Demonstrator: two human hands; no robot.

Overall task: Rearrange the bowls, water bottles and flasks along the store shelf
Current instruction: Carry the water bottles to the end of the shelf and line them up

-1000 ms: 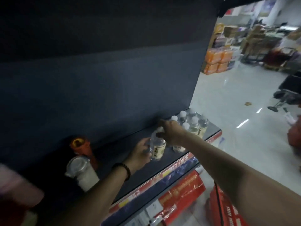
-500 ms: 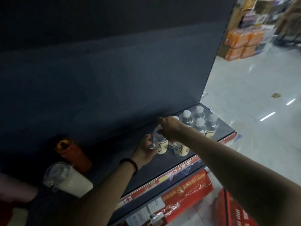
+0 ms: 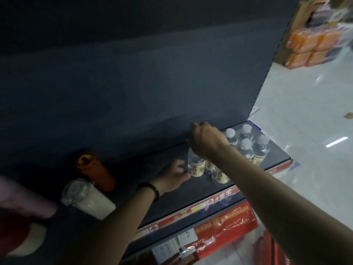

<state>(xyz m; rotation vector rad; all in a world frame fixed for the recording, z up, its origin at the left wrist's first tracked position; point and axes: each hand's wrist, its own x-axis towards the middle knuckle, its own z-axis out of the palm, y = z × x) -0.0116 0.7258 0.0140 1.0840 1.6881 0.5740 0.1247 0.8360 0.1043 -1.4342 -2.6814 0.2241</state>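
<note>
Water bottle [image 3: 196, 167] stands on shelf [image 3: 191, 197] beside the bottle cluster [image 3: 246, 145], right hand [image 3: 207, 140] over its cap, grip hidden, left hand [image 3: 172, 176] fingers loosely spread against its side, probably steadying it into line.

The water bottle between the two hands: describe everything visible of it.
The water bottle is small and looks like clear plastic, with a cream label bearing dark characters. It stands upright on the dark shelf, leftmost of the other bottles. The right hand covers its top, so the cap is hidden and the grip unclear. The left hand touches its lower left side.
</note>
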